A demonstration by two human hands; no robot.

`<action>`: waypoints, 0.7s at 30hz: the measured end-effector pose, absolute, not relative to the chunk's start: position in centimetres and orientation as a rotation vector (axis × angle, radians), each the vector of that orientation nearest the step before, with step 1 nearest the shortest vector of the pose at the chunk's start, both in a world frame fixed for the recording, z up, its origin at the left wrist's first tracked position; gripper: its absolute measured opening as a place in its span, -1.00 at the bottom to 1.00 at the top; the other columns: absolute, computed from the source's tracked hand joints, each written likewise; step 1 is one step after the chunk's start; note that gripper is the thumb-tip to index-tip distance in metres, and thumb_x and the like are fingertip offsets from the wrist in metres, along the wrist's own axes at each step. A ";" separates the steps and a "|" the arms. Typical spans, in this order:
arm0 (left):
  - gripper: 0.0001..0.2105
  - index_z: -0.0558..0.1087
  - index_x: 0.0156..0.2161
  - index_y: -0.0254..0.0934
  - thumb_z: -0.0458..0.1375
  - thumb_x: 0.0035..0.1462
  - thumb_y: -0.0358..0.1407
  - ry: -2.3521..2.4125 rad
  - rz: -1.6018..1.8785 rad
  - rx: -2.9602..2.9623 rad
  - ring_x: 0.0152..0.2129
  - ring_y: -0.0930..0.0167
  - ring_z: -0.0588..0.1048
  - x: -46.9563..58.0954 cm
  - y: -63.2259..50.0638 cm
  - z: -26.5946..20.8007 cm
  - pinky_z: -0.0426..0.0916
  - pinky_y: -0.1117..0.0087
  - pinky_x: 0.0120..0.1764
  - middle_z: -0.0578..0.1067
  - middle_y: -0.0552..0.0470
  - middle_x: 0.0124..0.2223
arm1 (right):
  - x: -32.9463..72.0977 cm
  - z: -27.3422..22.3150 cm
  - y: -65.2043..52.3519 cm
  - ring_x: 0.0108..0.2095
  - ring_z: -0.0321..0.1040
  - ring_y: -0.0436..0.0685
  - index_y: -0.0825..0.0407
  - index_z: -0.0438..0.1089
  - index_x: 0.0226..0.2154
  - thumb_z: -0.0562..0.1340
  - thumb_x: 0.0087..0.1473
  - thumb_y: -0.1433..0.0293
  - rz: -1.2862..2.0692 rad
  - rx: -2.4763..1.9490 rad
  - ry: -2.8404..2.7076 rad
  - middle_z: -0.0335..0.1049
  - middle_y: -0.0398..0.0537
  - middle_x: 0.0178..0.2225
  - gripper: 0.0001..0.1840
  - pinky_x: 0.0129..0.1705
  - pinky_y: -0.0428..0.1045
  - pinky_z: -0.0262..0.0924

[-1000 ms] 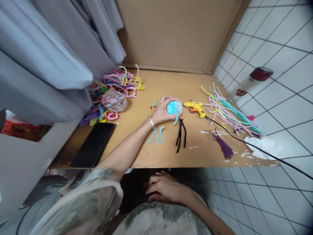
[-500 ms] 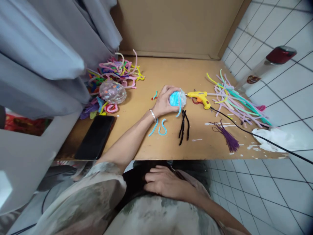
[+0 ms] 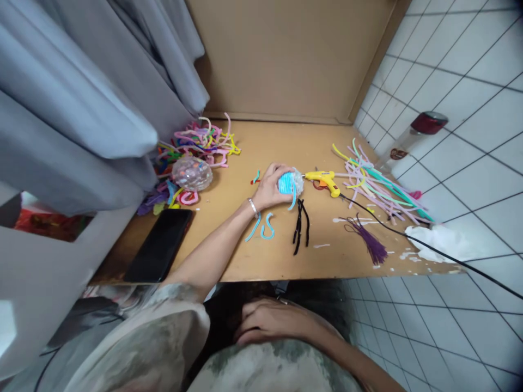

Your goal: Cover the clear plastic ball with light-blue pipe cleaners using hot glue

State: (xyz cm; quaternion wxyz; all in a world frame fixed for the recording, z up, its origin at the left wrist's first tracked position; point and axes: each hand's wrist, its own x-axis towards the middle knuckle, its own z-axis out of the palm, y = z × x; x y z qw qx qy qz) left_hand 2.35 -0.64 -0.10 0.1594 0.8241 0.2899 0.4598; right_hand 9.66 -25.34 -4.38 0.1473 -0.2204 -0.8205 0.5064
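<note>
My left hand [image 3: 269, 188] is closed around a clear round ball [image 3: 299, 182] on the table. Light blue fuzzy stem [image 3: 286, 185] covers the near side of the ball in tight rows, and one loose end hangs down its front. A yellow glue gun [image 3: 322, 178] lies just right of it, its nozzle close to the ball; I cannot tell whether they touch. Down in my lap rests my right hand [image 3: 269, 321], loosely bent fingers a little apart, holding nothing I can see. Short blue stems [image 3: 267, 227] and black stems [image 3: 300, 228] lie below the ball.
At the left are a tangle of colored pipe cleaners [image 3: 204, 141], a clear beaded ball [image 3: 192, 173] and a black phone [image 3: 161, 245]. Pastel stems [image 3: 376, 185], purple threads [image 3: 370, 242], white tissue [image 3: 433, 239] and a red-capped bottle [image 3: 412, 139] sit right. A black cord [image 3: 379, 220] trails rightward.
The view has tilted up, so the table appears lower. My left hand still holds the ball in the same place. My right hand has shifted slightly in my lap.
</note>
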 end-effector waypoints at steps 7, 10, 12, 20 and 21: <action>-0.41 0.40 0.03 -0.18 0.44 -0.16 -0.22 0.855 1.294 2.317 0.03 0.19 0.42 2.3 -0.9 0.1 0.36 0.06 0.11 0.41 -0.09 0.02 | 17.2 4.7 -21.9 -0.36 0.41 0.01 0.01 0.56 -0.26 0.20 0.26 0.32 1.018 -0.989 -1.713 0.49 -0.10 -0.39 -0.78 -0.30 -0.10 0.27; -0.42 0.41 0.02 -0.20 0.44 -0.15 -0.21 0.850 1.287 2.302 0.08 0.16 0.40 2.4 -0.9 0.0 0.35 0.07 0.13 0.39 -0.11 0.04 | 18.4 4.6 -17.3 -0.35 0.39 0.06 -0.05 0.53 -0.20 0.17 0.24 0.37 0.490 -1.179 -1.576 0.48 -0.09 -0.36 -0.80 -0.27 -0.03 0.30; -0.42 0.42 0.01 -0.21 0.45 -0.16 -0.23 0.843 1.302 2.285 0.07 0.16 0.41 2.4 -0.7 -0.1 0.35 0.07 0.13 0.38 -0.12 0.04 | 19.0 3.9 -13.5 -0.30 0.39 0.11 -0.06 0.50 -0.14 0.16 0.19 0.40 0.258 -1.209 -1.572 0.46 -0.05 -0.29 -0.76 -0.19 0.04 0.34; -0.38 0.42 0.02 -0.20 0.47 -0.21 -0.29 0.903 1.346 2.207 0.01 0.19 0.46 2.2 0.0 -0.5 0.39 0.09 0.10 0.42 -0.09 0.01 | 18.6 2.1 -4.3 -0.12 0.38 0.18 0.04 0.41 0.00 0.12 0.02 0.53 0.219 -1.126 -1.695 0.40 0.05 -0.16 -0.54 -0.02 0.14 0.35; -0.39 0.42 0.03 -0.20 0.47 -0.20 -0.29 0.911 1.351 2.205 0.01 0.19 0.46 2.2 0.0 -0.5 0.39 0.09 0.10 0.42 -0.09 0.01 | 18.3 1.8 -4.3 -0.12 0.38 0.17 0.02 0.42 -0.02 0.11 0.04 0.53 0.231 -1.126 -1.662 0.40 0.03 -0.17 -0.57 -0.02 0.13 0.34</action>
